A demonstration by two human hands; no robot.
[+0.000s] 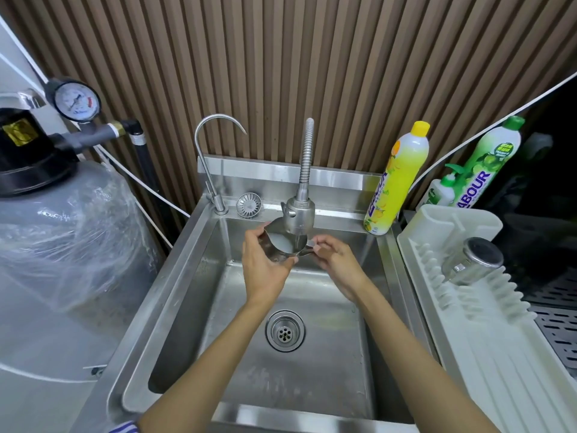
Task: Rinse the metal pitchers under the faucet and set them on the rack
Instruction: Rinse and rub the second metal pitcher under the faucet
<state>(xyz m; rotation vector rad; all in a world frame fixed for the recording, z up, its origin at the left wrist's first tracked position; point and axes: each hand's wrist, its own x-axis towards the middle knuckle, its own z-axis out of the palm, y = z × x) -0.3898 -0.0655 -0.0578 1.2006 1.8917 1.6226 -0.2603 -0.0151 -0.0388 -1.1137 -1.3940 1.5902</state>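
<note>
Gripping pitcher [285, 243] under faucet [299, 214]: left hand [265, 267] around body, right hand [335, 260] pinching handle.

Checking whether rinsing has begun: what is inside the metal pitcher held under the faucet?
The small shiny metal pitcher holds cloudy, pale liquid. The flexible steel spray faucet hangs over its mouth, hiding part of the inside; the bottom cannot be seen.

Kitchen wash-up corner: steel sink [175, 295], dish rack [487, 345], detergent bottles [396, 179].
</note>
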